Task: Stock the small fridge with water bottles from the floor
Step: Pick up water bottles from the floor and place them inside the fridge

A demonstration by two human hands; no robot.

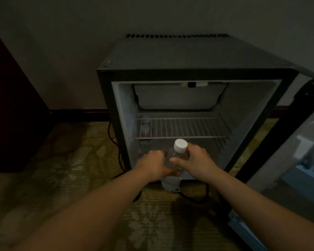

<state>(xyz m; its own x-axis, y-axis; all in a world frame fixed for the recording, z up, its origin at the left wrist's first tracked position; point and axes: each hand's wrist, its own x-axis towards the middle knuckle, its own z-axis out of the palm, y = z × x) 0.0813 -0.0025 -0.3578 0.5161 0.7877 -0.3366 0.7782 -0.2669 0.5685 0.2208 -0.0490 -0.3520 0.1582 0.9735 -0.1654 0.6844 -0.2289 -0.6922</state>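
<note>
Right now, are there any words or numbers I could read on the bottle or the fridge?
None can be read; the picture is dark and blurred.
On the water bottle: no label text shows.
On the two small bottles on the wire shelf: a reddish band low down, too blurred to read.
On the fridge: no brand, number or sign shows.

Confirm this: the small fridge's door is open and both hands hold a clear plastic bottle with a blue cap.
Wrong on the cap: the head view shows the clear plastic bottle, held by the left hand and right hand, has a round white cap, not blue. The rest stands.
</note>
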